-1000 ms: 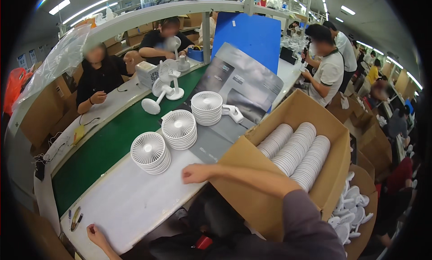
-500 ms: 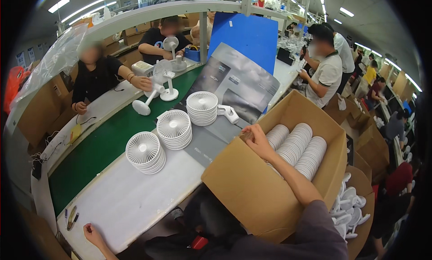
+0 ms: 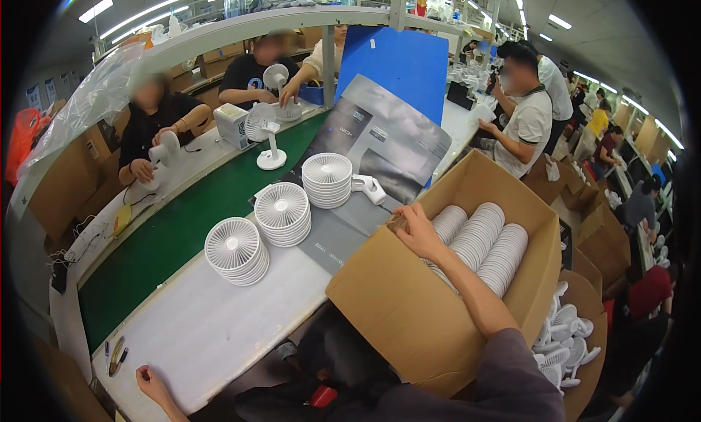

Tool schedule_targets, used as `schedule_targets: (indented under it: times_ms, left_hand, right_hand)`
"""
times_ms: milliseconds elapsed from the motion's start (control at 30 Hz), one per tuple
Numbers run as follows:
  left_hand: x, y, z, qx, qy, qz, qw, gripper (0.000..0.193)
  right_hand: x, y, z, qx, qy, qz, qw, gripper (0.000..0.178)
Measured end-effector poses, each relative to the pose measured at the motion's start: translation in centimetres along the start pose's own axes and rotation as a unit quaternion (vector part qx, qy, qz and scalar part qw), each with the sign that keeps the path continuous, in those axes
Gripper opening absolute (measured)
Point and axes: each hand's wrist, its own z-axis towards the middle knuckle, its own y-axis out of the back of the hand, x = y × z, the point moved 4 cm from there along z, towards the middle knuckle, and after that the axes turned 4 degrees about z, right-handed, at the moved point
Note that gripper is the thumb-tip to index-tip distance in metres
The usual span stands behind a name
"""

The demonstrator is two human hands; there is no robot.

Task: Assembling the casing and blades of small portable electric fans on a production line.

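My right forearm lies across an open cardboard box (image 3: 409,305). My right hand (image 3: 419,233) is at its far left corner, fingers bent over the rim. Rows of round white fan grilles (image 3: 475,236) lie inside the box. My left hand (image 3: 152,385) rests at the near edge of the white worktable (image 3: 212,327), its fingers curled and nothing visible in them. Beyond the hands stand three stacks of white fan grilles: a left stack (image 3: 235,248), a middle stack (image 3: 282,212) and a right stack (image 3: 326,179). Beside the right stack lies a white fan stand part (image 3: 369,189).
A green conveyor belt (image 3: 146,247) runs past the table, with a white desk fan (image 3: 270,141) upright on it. Co-workers sit across it. A blue board (image 3: 394,71) leans behind a grey printed sheet (image 3: 387,126). Another carton of white fan parts (image 3: 566,334) stands at right.
The co-worker at left has taken a white fan from the belt to their side. Another co-worker's hand now reaches onto a fan farther back. My hands have hardly moved.
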Motion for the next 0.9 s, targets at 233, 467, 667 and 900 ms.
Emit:
schedule_targets:
  times_ms: [233, 467, 667, 900]
  left_hand:
    - [0.4, 0.5, 0.7, 0.001, 0.0, -0.015, 1.0, 0.013]
    - [1.6, 1.6, 2.6, -0.004, 0.008, -0.035, 0.999, 0.012]
    - [0.7, 2.2, 3.0, -0.029, 0.006, -0.044, 0.999, 0.01]
    - [2.2, 2.1, 2.8, -0.027, 0.014, -0.064, 0.997, 0.011]
  right_hand:
    - [-0.9, -2.2, 0.0, 0.079, -0.144, 0.157, 0.974, 0.054]
    - [0.0, -4.1, -0.3, 0.076, -0.126, 0.177, 0.973, 0.056]
    - [2.0, -3.9, -0.6, 0.064, -0.143, 0.187, 0.97, 0.058]
    - [1.6, -4.5, -0.5, 0.068, -0.145, 0.186, 0.969, 0.06]
